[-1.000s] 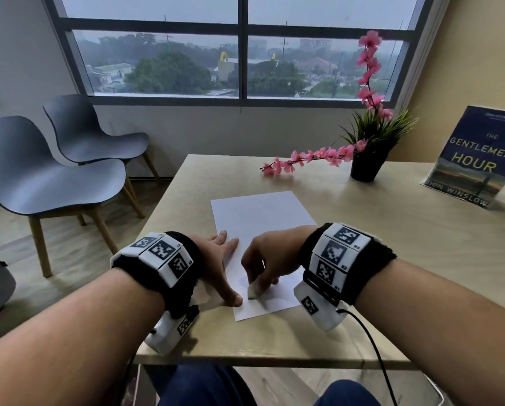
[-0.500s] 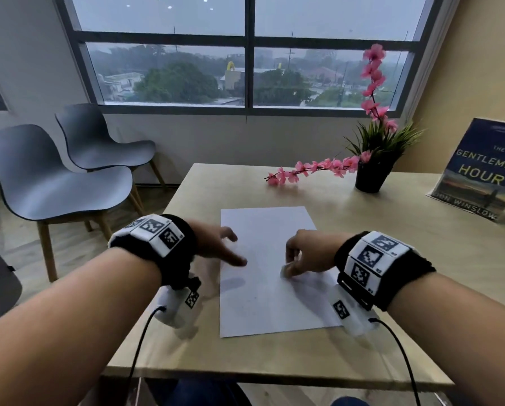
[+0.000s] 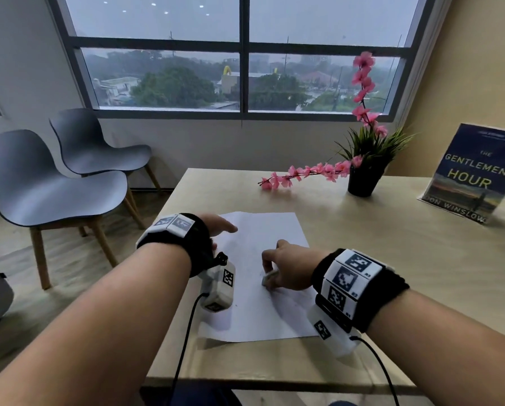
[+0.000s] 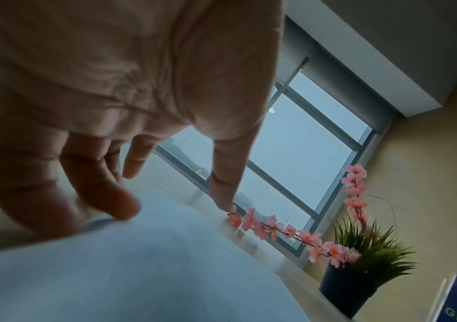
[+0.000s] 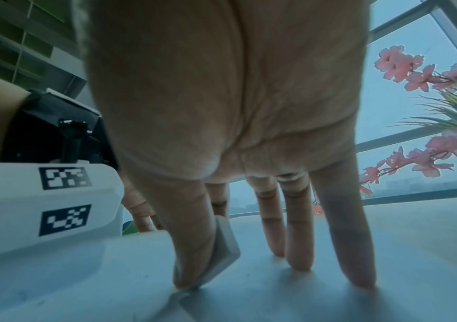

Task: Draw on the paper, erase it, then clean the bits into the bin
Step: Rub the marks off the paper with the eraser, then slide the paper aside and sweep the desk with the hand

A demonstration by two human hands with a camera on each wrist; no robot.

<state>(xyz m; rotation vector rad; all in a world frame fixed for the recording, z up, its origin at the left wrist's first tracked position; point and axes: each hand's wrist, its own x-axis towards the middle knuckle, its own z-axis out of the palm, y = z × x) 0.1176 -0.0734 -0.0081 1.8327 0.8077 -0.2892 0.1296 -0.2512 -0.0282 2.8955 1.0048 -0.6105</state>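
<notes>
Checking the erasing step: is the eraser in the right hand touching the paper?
Touching. The right wrist view shows the eraser, pinched by the right hand, with its lower corner on the paper, no gap beneath.

Left hand [image 3: 216,230] spread flat; right hand [image 3: 289,269] pinches with thumb and forefinger.

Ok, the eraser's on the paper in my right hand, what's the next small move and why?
Probably rub the eraser back over the faint marks beside it. The right hand pinches it against the paper, and the left hand rests at the sheet's edge to steady it.
</notes>
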